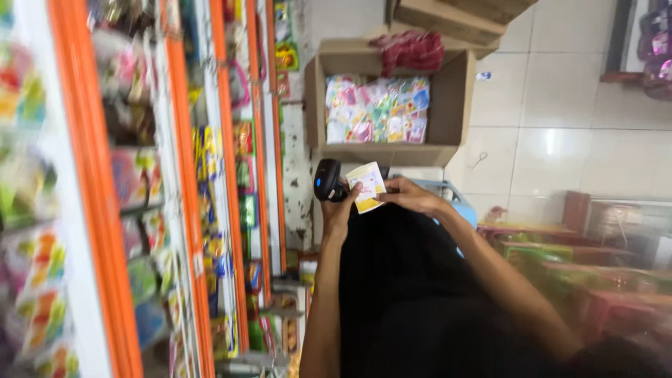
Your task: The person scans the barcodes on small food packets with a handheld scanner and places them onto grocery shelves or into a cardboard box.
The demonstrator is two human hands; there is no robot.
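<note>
My left hand (339,208) grips a black handheld scanner (327,179) with a small blue light, its head pointing up and left. My right hand (409,195) holds a small white and yellow packet (367,185) right against the scanner, fingers pinching its right edge. Both hands meet at mid-frame above my dark clothing. Both forearms run down toward the bottom of the view.
Orange and white shelving (189,203) packed with colourful packets fills the left side. An open cardboard box (455,105) of bright packets lies on the white tiled floor ahead, a red cloth (409,49) on it. Low crates of goods (581,273) stand at the right.
</note>
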